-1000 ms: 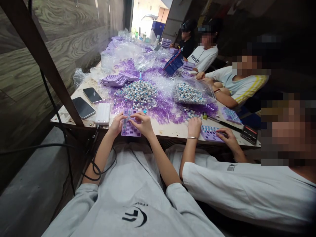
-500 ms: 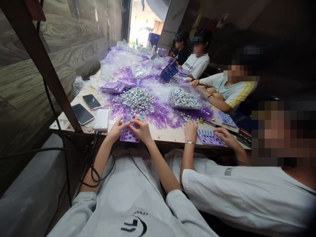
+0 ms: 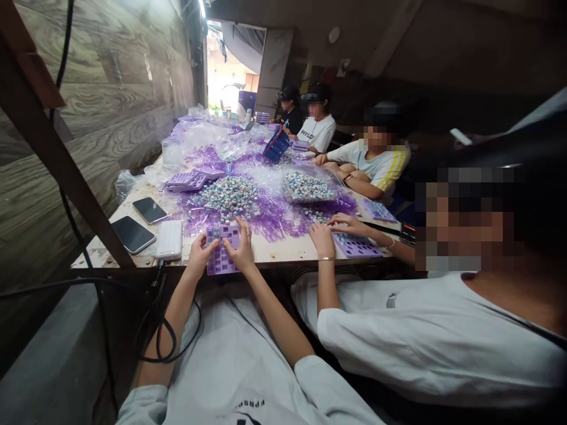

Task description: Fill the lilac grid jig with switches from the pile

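At the near table edge, a purple tray with rows of square holes is held between my two hands. My left hand is closed on its left side, thumb on the top face. Around the right side is my right hand, its thumb over the holes and a ring on one finger. A few small bluish pieces fill holes at the tray's upper left. Just beyond lies a heap of small white and blue pieces, among clear purple strips.
To the left are two phones and a white power bank with a black cable. Purple trays are stacked behind. A clear bag of pieces lies right of the heap. A co-worker's hands are by another purple tray.
My right hand has moved from over the tray's upper part to its right side. The view has turned, shifting the scene left and down. The neighbour's hands have come together.
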Available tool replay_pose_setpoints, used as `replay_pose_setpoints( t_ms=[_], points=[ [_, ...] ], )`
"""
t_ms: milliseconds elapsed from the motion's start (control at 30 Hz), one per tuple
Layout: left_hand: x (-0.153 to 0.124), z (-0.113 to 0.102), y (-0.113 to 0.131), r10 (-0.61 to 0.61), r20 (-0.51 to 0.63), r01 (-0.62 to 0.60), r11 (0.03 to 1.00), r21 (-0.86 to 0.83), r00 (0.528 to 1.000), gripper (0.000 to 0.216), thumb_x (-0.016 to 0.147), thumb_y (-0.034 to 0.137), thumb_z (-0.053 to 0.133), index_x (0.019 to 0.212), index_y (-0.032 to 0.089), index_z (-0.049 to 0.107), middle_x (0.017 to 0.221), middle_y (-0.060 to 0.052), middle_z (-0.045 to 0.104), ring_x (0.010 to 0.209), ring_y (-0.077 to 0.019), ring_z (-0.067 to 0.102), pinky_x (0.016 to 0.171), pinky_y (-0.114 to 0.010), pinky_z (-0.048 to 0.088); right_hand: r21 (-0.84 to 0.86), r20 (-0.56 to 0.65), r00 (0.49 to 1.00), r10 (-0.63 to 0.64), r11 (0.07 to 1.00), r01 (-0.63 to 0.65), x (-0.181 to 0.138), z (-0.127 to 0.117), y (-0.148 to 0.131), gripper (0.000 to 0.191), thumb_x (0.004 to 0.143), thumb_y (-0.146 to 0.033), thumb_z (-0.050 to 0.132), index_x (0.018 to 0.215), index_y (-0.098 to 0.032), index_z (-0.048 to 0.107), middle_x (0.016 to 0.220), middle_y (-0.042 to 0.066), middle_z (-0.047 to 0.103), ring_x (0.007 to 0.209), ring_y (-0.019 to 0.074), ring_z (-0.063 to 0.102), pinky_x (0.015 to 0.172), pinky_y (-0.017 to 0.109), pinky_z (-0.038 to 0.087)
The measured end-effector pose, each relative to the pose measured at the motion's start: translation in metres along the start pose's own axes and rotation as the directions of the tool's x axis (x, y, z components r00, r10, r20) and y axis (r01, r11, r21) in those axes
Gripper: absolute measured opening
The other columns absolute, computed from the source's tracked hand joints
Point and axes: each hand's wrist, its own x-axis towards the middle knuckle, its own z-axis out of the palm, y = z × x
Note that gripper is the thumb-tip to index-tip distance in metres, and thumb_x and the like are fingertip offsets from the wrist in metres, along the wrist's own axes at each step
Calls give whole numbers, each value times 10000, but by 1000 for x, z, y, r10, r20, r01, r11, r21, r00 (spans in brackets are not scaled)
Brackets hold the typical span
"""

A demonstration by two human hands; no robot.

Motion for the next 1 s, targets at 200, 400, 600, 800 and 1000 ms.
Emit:
replay_pose_setpoints(
  t_ms=[200,400,600,800,1000],
  points=[
    [0,3,-4,55,-27,-54,996,65,998,459,642,425,805,969,180,595,963,-53,684,963,-227,651,914,-346,480,65,88,995,46,997,-52,2,1,1,716,911,-379,586,1530,-205,271,1398,152,518,1337,270,458,1157,464,346],
    [-2,3,-2,94,0,-93,988,121,996,467,681,426,780,1035,183,596,1041,-71,686,1028,-242,644,963,-369,470,110,67,996,63,991,-70,1,0,-2,661,926,-462,558,1502,-210,351,1358,138,554,1319,264,481,1156,448,339],
    [9,-2,-7,-47,54,46,999,22,997,465,680,427,792,1041,178,640,1074,-70,705,1045,-239,645,966,-357,463,123,-4,973,229,966,-227,24,-8,22,377,968,-354,451,1272,-182,593,1273,115,633,1172,214,595,967,337,493],
    [17,-5,-12,-109,-18,105,983,-149,994,485,644,401,818,1037,174,646,1043,-65,714,1028,-231,654,972,-359,457,-435,73,945,320,863,-258,73,-35,54,204,887,-226,557,1018,-182,707,1053,84,720,1062,227,608,932,322,457],
    [14,-5,-12,-65,-22,62,993,-100,998,434,667,402,795,1015,187,650,1026,-59,712,1038,-233,648,962,-356,458,-716,94,904,417,659,-230,96,-33,64,243,916,-373,587,1004,-181,708,1011,117,733,1024,253,645,858,321,468]
  ],
)
